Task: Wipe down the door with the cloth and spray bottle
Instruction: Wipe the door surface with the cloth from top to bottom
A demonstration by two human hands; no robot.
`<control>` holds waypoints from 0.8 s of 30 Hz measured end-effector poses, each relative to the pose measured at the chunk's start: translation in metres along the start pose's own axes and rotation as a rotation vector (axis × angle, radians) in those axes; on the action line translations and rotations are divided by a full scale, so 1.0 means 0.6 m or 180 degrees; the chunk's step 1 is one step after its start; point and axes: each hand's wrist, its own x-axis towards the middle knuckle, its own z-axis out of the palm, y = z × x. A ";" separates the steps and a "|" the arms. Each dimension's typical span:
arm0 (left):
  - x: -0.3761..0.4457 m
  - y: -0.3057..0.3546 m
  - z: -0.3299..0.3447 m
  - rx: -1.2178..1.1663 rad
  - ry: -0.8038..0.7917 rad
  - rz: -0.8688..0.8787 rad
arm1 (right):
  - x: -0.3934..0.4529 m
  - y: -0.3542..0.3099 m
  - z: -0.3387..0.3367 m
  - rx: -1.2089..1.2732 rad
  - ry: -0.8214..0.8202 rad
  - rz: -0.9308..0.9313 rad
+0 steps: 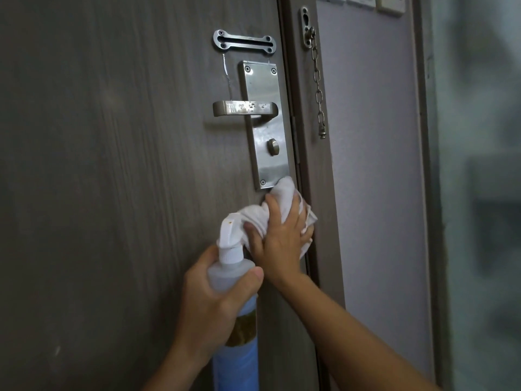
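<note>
A dark wood-grain door (112,179) fills the left and middle of the view. My right hand (282,238) presses a crumpled white cloth (284,198) flat against the door, just below the metal lock plate (266,122) and close to the door's edge. My left hand (211,300) grips a spray bottle (234,277) around its neck; the bottle has a white trigger head and a blue label lower down. It stands upright right beside my right wrist, with the nozzle pointing up toward the cloth.
A lever handle (244,108) with rust spots sticks out to the left from the lock plate. Above it is a chain-guard slot (244,42). The chain (318,88) hangs down the door frame (307,136). To the right is a pale wall panel (375,165).
</note>
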 end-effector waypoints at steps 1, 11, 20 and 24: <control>0.000 0.003 -0.005 -0.0002 0.0012 0.0009 | -0.011 0.007 0.000 0.0080 -0.0025 0.0049; -0.006 -0.002 -0.033 0.0026 0.0063 0.0046 | -0.118 0.088 0.028 -0.0153 -0.0146 -0.0975; -0.036 -0.022 -0.052 0.0089 0.0128 -0.0163 | -0.144 0.105 0.026 -0.0190 -0.0493 -0.0705; -0.047 -0.031 -0.071 0.0191 0.0317 -0.0241 | -0.056 0.041 0.007 -0.0106 -0.0365 -0.0474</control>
